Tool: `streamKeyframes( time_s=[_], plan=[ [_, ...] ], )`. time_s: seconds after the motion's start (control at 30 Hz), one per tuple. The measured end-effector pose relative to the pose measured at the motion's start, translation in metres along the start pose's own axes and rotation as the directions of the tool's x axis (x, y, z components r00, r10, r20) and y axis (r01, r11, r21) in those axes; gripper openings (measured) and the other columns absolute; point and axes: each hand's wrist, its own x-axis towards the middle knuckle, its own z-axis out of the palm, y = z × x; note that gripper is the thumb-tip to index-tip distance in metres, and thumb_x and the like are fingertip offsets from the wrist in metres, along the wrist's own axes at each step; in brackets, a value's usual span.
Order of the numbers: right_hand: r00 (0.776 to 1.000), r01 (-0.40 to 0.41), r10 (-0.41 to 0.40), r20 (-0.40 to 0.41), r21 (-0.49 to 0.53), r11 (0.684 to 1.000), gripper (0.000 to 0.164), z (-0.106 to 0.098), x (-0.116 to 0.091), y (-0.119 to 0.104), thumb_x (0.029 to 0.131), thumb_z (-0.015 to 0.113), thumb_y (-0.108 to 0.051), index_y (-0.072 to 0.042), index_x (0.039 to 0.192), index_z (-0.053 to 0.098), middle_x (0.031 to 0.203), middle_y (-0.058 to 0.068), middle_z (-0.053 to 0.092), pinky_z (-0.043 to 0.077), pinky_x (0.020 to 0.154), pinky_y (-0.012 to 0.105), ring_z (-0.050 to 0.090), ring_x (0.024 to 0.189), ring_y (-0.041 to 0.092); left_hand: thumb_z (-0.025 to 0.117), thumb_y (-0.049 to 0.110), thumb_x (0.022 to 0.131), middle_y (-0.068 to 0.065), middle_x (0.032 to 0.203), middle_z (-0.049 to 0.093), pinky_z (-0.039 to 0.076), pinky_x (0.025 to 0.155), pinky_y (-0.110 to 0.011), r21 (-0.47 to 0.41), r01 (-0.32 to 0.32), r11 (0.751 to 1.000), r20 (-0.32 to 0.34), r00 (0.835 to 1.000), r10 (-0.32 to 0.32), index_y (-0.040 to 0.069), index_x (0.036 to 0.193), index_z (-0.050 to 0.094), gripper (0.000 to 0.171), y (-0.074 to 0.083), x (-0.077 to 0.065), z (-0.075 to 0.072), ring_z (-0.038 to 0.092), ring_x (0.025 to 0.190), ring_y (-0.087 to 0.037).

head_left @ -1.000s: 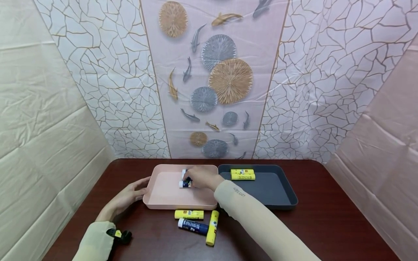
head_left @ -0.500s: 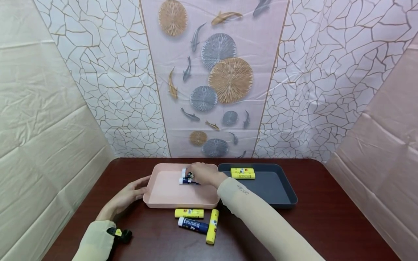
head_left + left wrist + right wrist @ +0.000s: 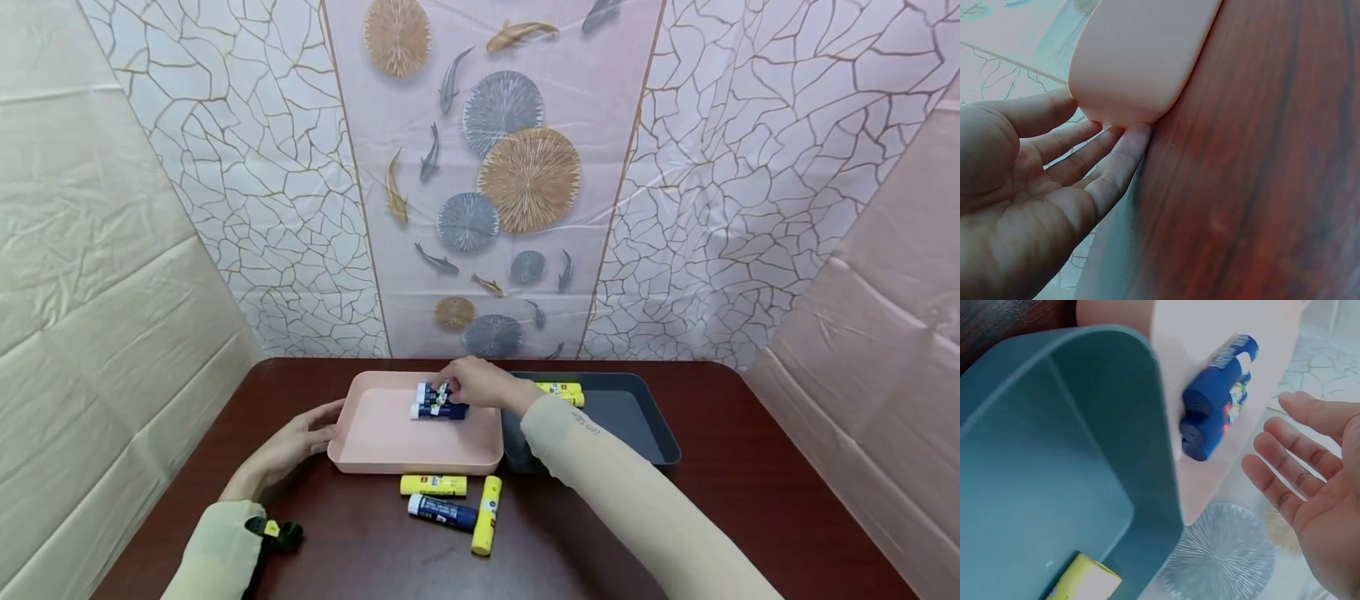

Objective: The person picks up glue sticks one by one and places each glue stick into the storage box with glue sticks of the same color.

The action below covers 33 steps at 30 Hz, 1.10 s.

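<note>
My left hand (image 3: 291, 450) touches the left wall of the pink tray (image 3: 367, 433) with its fingertips, the fingers fairly straight in the left wrist view. Inside that tray, three blue glue sticks (image 3: 1216, 394) with white caps lie side by side. Over them is my right hand (image 3: 480, 383), and the right wrist view shows its fingers (image 3: 1294, 462) spread and apart from the sticks, holding nothing. In the head view this hand partly hides the blue sticks.
A dark grey tray (image 3: 622, 417) adjoins the pink one on the right, with yellow glue sticks (image 3: 566, 392) inside. In front lie a yellow glue stick (image 3: 433, 485), a blue glue stick (image 3: 442, 512) and another yellow glue stick (image 3: 486, 517) on the brown table (image 3: 337, 550).
My right hand has let go of a blue glue stick and moved up and to the right. More of the blue sticks shows now. The left hand has stayed at the tray's wall.
</note>
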Motion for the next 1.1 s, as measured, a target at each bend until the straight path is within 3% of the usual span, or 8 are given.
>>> streamKeyframes(
  time_s=[0.27,0.57,0.9,1.1],
  plan=[
    [0.996,0.087,-0.086,-0.02,0.054,0.995,0.031,-0.019,-0.013,-0.008,0.098,0.071,-0.003,-0.014,0.126,0.075,0.096,-0.002,0.064,0.05,0.078,0.032,0.058,0.088,0.017,0.058,0.018,0.108,-0.025,0.168,0.021,0.051,0.105,-0.03,-0.004,0.002,1.0,-0.001,1.0,-0.002,0.001,0.165,0.022,0.069,0.001,0.0,0.0,0.042,0.144,-0.039],
    [0.993,0.118,-0.118,-0.005,0.083,0.989,0.03,-0.03,-0.028,-0.02,0.1,0.068,-0.005,-0.013,0.128,0.074,0.107,0.003,0.068,0.054,0.083,0.033,0.063,0.102,0.022,0.058,0.017,0.108,-0.025,0.168,0.021,0.051,0.103,-0.028,-0.004,0.003,1.0,-0.002,1.0,-0.003,0.001,0.164,0.022,0.069,-0.002,0.0,0.0,0.044,0.142,-0.036],
    [0.981,0.194,-0.196,0.008,0.11,0.975,0.031,-0.032,-0.049,-0.024,0.101,0.068,-0.009,-0.015,0.131,0.073,0.109,0.0,0.069,0.056,0.086,0.028,0.063,0.099,0.012,0.058,0.017,0.108,-0.025,0.168,0.022,0.05,0.106,-0.031,0.002,0.007,1.0,-0.011,1.0,-0.007,0.001,0.164,0.022,0.069,-0.001,0.001,0.001,0.043,0.143,-0.038],
    [0.973,0.221,-0.228,0.023,0.173,0.96,0.033,-0.027,-0.067,-0.024,0.1,0.069,-0.006,-0.014,0.132,0.073,0.117,-0.003,0.069,0.057,0.089,0.028,0.064,0.106,0.018,0.057,0.017,0.108,-0.025,0.168,0.022,0.05,0.106,-0.033,0.006,0.018,1.0,-0.016,1.0,-0.018,0.001,0.164,0.022,0.068,0.001,0.001,0.001,0.044,0.143,-0.038]
  ],
)
